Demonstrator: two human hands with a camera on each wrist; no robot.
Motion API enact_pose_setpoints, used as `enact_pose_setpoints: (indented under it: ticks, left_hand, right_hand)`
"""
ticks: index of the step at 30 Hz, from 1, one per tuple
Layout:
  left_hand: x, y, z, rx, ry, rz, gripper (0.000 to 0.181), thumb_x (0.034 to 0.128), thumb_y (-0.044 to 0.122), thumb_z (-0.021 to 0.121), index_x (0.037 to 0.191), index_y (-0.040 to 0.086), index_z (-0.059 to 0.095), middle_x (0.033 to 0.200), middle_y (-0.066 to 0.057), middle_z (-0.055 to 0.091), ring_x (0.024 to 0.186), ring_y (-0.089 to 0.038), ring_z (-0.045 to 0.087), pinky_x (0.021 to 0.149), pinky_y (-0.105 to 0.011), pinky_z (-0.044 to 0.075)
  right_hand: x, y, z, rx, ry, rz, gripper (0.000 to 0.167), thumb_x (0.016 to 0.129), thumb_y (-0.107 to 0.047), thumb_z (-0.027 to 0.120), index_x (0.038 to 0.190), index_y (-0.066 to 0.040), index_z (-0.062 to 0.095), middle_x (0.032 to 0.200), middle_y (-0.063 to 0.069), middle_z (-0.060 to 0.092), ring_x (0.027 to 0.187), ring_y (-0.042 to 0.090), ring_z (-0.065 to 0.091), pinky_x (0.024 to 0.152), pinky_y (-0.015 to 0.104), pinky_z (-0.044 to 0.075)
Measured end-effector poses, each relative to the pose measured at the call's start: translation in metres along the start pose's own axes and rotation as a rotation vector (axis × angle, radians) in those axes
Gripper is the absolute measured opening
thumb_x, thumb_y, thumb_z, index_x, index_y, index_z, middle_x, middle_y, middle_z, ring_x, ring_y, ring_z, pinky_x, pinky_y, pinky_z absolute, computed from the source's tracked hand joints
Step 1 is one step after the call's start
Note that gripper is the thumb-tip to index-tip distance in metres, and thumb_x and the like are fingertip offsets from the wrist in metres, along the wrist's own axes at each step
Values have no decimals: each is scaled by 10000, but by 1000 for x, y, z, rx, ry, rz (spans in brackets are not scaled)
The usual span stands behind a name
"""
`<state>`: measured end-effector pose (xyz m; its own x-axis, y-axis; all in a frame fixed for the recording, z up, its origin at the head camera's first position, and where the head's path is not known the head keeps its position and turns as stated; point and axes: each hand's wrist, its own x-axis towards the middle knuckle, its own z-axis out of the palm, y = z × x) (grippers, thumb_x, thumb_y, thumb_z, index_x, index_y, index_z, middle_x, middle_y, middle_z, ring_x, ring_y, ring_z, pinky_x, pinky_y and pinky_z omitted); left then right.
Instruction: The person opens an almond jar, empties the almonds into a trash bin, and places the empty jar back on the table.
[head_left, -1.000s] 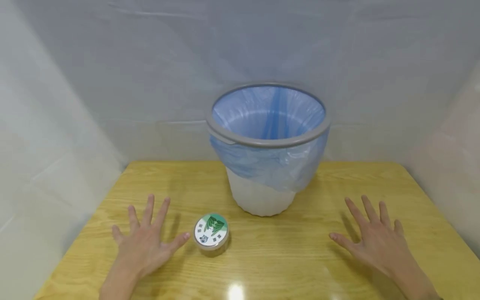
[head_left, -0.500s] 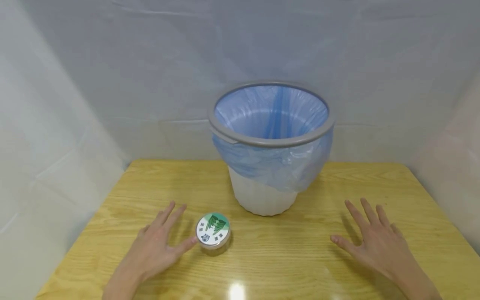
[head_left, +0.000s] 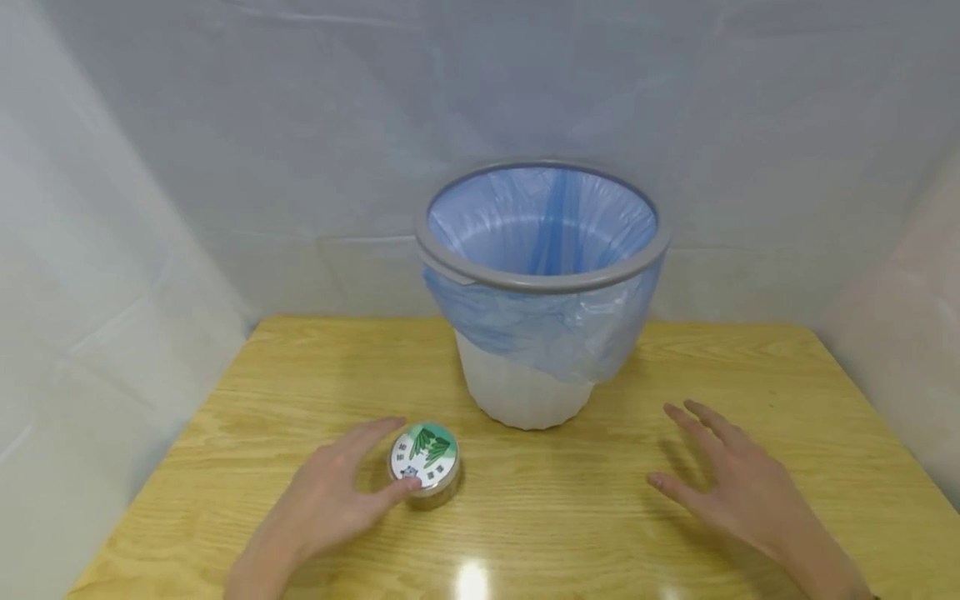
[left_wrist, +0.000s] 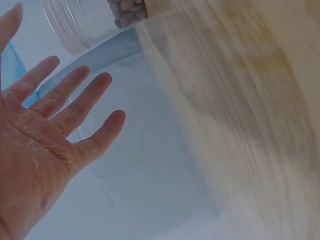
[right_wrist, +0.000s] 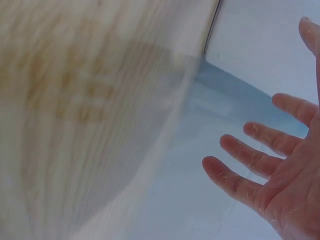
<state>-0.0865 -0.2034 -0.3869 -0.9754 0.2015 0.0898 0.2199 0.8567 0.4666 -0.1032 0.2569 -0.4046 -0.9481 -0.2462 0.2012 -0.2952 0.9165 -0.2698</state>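
Note:
A round jar (head_left: 425,458) with a green-and-white lid stands on the table, left of the middle. My left hand (head_left: 330,504) is at its left side, thumb in front of the lid's near edge and fingers by its far left edge; whether they touch it I cannot tell. In the left wrist view the clear jar (left_wrist: 82,22) shows brown pieces inside, and the fingers of my left hand (left_wrist: 47,130) are spread. At the right, my right hand (head_left: 742,492) hovers over the table with nothing in it; the right wrist view shows this hand (right_wrist: 285,170) with fingers apart.
Behind the jar, at the middle back of the wooden table (head_left: 555,517), stands a white bin (head_left: 517,392) with a grey rim and a blue bag (head_left: 540,325) folded over it. Pale sheeting (head_left: 337,125) hangs behind and at both sides.
My left hand has moved right, up to the jar, its fingers less spread than before. My right hand has turned inward slightly, its fingers closer together. Jar and bin stand where they were.

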Motion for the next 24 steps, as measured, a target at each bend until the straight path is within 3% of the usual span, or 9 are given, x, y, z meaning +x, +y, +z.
enact_pose_setpoints:
  ticks: [7,12,16,24]
  left_hand:
    - [4,6,6,21,8,58,818,842,700,676,1506,254,503,1540,-46,532,1385,-370,537,1093,-646,437]
    - [5,7,10,37,7,68,834,825,681,711,1511,259,495,1545,-57,524,1371,-380,547,1074,-688,427]
    - [7,8,11,52,5,81,839,823,659,727,1517,252,487,1546,-68,522,1363,-394,550,1065,-687,437]
    - [9,5,15,60,15,115,842,815,627,755,1512,230,498,1536,-83,529,1334,-397,572,1044,-662,470]
  right_hand:
    - [1,-8,5,1,-28,-18,839,873,-654,679,1551,-223,434,1516,181,500,1233,482,600,819,665,546]
    - [3,-12,7,7,-37,-51,799,879,-663,666,1523,-231,470,1496,156,524,1218,439,621,801,621,567]
    - [4,-17,9,26,-53,-80,778,879,-656,670,1520,-261,474,1500,127,535,1252,422,609,859,626,559]
    - [8,-33,20,68,-69,-192,747,872,-643,689,1506,-302,490,1473,69,574,1251,360,631,936,568,563]
